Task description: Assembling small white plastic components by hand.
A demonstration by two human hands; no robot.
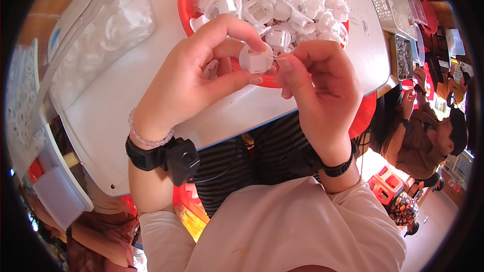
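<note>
L hand (194,73) + R hand (317,85) pinch white plastic part (254,60); clear bag (101,35) upper-left.

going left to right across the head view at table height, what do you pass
clear plastic bag of white parts → left hand → small white plastic part → right hand → metal tray of small parts

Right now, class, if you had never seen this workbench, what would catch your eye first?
First, the two hands at centre: the left hand pinches a small white plastic part, and the right hand meets it with its fingertips. Just behind them, a red basin heaped with the same white parts sits on the white table.
</note>
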